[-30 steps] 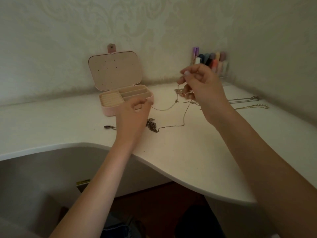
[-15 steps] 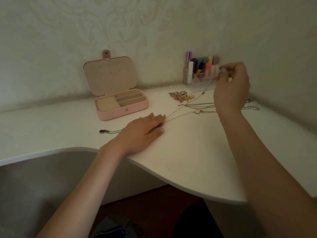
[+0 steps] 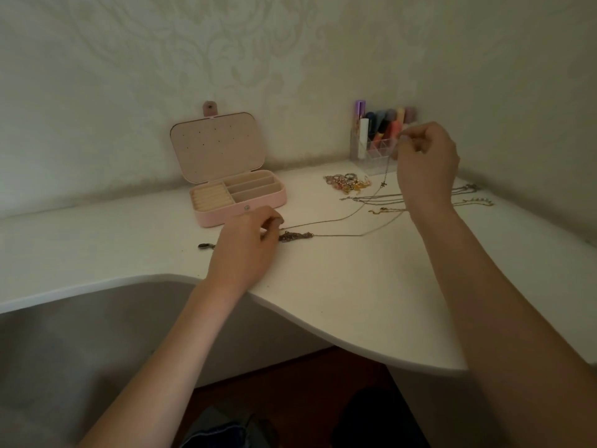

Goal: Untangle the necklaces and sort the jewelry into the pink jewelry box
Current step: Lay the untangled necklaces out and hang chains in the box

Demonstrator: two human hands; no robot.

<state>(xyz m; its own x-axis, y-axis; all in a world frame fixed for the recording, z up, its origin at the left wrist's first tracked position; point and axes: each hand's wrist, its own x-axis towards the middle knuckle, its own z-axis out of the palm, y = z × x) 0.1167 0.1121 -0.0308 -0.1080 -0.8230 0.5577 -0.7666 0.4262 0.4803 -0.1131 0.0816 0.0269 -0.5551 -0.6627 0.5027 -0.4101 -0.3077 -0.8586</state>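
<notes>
So the small dark clasp piece (image 3: 206,245) is lying on the white curved counter (image 3: 323,286), just left of the left hand (image 3: 248,250). The open pink rectangular jewelry box (image 3: 239,202) is sitting right behind that hand, lid standing up, cream compartments showing. The left hand is resting on the counter with its fingers (image 3: 274,223) curled, pinching one end of a thin metal chain necklace (image 3: 336,221), right beside a dark tangled clump of chain (image 3: 295,236). Going right from the box, the chain is running up to the right hand (image 3: 426,163), which is lifted off the counter, its fingers pinching the other end. Below that hand there's a pile of colourful rings and charms (image 3: 347,183) and several more thin chains (image 3: 465,195) laid out flat. A clear organizer of lipsticks (image 3: 378,137) is standing at the wall.
</notes>
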